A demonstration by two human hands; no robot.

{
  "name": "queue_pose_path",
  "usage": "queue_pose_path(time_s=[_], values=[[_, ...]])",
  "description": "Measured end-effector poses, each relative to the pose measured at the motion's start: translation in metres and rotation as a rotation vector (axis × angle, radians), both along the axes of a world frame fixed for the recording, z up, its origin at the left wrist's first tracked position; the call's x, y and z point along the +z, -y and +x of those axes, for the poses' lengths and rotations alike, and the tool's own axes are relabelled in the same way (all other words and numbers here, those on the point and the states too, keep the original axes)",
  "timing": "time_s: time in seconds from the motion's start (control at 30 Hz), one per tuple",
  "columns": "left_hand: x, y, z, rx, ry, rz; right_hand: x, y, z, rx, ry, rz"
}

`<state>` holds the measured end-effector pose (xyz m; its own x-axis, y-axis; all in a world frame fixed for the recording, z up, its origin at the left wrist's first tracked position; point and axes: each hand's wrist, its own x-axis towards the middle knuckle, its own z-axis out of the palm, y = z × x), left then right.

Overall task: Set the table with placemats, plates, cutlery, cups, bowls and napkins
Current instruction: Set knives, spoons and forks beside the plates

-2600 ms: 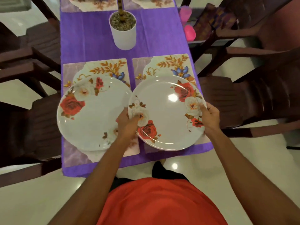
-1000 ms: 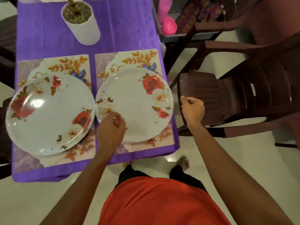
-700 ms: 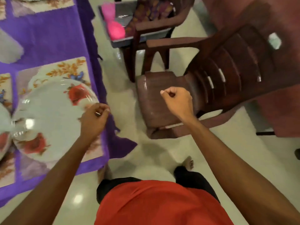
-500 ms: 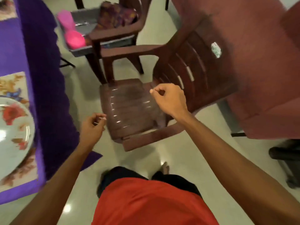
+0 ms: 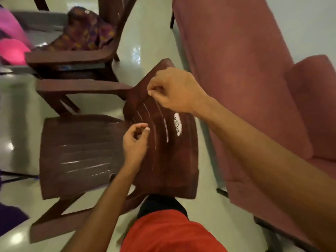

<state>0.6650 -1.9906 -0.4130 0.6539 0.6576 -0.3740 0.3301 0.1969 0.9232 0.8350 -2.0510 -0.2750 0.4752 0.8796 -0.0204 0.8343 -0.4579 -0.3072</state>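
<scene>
Blurred pink items (image 5: 12, 50) lie on a gray tray (image 5: 45, 20), far left.

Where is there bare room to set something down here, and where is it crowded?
The near brown chair's seat is bare, bordered by its backrest on the right. The floor runs free between the chairs and the pink sofa. The far chair is crowded: patterned cloth lies on it.
</scene>
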Motion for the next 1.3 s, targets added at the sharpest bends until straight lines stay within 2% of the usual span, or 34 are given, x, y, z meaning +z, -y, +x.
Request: queue_pose_path(time_s=[0.1, 0.33, 0.5, 0.57, 0.7, 0.87, 0.93, 1.07, 1.3], values=[[-0.004, 0.009, 0.039, 0.09, -0.016, 0.014, -0.017, -0.013, 0.037, 0.158, -0.001, -0.019], [-0.005, -0.009, 0.102, 0.302, -0.117, 0.043, -0.041, -0.06, 0.099, 0.451, -0.042, 0.094], [-0.013, -0.03, 0.142, 0.338, -0.243, 0.095, -0.058, -0.095, 0.146, 0.602, -0.279, 0.092], [-0.018, -0.035, 0.158, 0.418, -0.247, 0.082, -0.068, -0.106, 0.171, 0.654, -0.285, 0.077], [-0.021, -0.051, 0.189, 0.622, -0.301, 0.009, -0.065, -0.134, 0.223, 0.754, -0.342, -0.028], [-0.003, -0.092, 0.24, 0.872, -0.264, -0.105, -0.044, -0.206, 0.293, 0.81, -0.324, -0.076], [-0.004, -0.118, 0.261, 0.915, -0.25, -0.111, -0.036, -0.245, 0.318, 0.847, -0.292, -0.101], [-0.025, -0.187, 0.296, 0.991, -0.226, -0.105, -0.031, -0.332, 0.359, 0.909, -0.177, -0.274], [-0.07, -0.294, 0.339, 1.042, -0.334, -0.196, -0.094, -0.463, 0.401, 0.997, -0.075, -0.592]])
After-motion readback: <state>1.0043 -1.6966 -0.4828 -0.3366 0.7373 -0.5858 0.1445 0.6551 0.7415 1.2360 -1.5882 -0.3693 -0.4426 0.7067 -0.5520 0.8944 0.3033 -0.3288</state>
